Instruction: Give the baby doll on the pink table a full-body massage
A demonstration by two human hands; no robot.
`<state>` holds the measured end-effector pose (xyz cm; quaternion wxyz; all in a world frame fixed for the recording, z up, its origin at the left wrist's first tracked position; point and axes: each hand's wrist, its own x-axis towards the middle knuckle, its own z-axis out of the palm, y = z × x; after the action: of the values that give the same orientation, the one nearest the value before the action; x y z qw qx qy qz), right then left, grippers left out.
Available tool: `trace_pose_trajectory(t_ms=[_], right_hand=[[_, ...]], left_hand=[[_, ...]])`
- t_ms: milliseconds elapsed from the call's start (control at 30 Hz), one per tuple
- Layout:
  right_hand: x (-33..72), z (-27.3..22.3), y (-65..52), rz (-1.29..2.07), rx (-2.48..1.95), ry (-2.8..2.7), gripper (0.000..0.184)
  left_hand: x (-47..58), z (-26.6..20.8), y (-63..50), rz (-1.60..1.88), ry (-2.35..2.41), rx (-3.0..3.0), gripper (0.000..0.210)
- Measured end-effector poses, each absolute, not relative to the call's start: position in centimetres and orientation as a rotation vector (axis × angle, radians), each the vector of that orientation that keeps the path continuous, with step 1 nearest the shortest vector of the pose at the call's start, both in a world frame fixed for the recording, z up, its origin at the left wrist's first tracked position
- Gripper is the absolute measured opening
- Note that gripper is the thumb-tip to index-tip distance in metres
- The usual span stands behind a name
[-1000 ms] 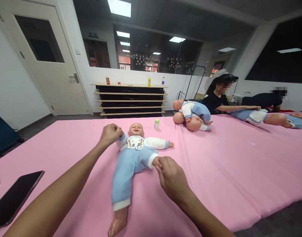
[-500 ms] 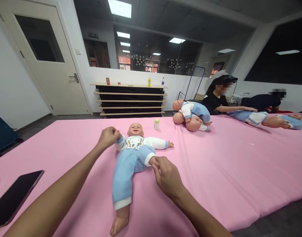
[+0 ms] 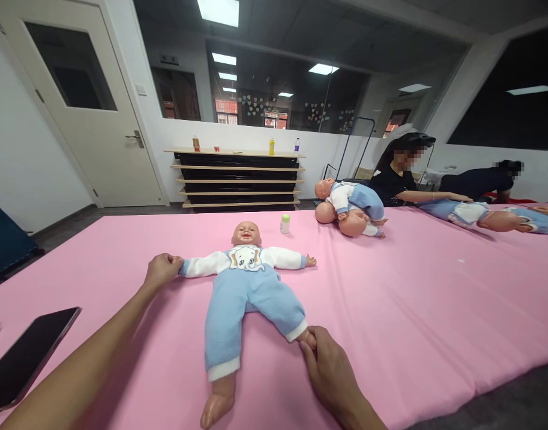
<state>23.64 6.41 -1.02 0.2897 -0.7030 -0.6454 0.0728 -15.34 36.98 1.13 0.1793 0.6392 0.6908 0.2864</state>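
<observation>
A baby doll (image 3: 246, 280) in a white top and light blue trousers lies face up on the pink mat (image 3: 412, 298), arms spread. My left hand (image 3: 162, 270) grips the doll's hand at the end of its stretched-out arm on the left. My right hand (image 3: 328, 367) holds the doll's foot on the right, with that leg drawn out straight toward me. The doll's other leg lies free, its bare foot (image 3: 216, 406) near the mat's front edge.
A small white bottle (image 3: 285, 223) stands behind the doll's head. Two more dolls (image 3: 349, 208) lie stacked further right. Two people lean over another doll (image 3: 484, 215) at the far right. A dark phone (image 3: 25, 357) lies at the left. Shelves (image 3: 238, 179) and a door stand behind.
My left hand pulled the doll's arm outward to the left until it lies straight. My right hand drew the bent leg down toward me, straightening it.
</observation>
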Motion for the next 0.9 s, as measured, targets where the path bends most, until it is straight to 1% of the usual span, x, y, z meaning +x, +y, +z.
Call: trace_pose_trajectory(t_ms=[67,167,300,367,433,533,700,800,900], right_hand=[[24.0,0.1,6.7,0.148,-1.835,-1.720,0.015],[24.3,3.1,8.1,-0.008,-1.699,-1.739,0.014],[22.2,6.6,11.9,-0.199,-1.551,-1.880,0.014],[20.1,6.8,14.3,-0.239,-1.554,-1.982,0.013],[17.9,6.1,16.4,-0.246,-1.584,-2.059,0.011],[15.8,4.8,18.3,-0.255,-1.597,-2.074,0.012],[17.1,5.0,17.5,-0.157,-1.585,-2.031,0.010],[19.7,5.3,14.7,-0.101,-1.548,-1.965,0.013],[22.4,4.3,11.3,-0.047,-1.547,-1.860,0.015]], left_hand=[[-14.8,2.2,37.3,0.810,1.993,1.778,0.037],[-12.3,5.1,37.8,0.833,1.968,1.801,0.036],[-5.5,9.1,37.2,0.859,1.778,2.080,0.031],[-1.5,9.7,36.4,0.726,1.717,2.261,0.028],[1.8,9.2,35.7,0.582,1.653,2.374,0.023],[4.2,8.0,35.3,0.523,1.607,2.408,0.019],[1.5,8.6,35.9,0.541,1.646,2.360,0.023],[-2.8,8.8,36.8,0.688,1.738,2.168,0.027],[-7.6,7.4,37.5,0.851,1.858,1.895,0.028]])
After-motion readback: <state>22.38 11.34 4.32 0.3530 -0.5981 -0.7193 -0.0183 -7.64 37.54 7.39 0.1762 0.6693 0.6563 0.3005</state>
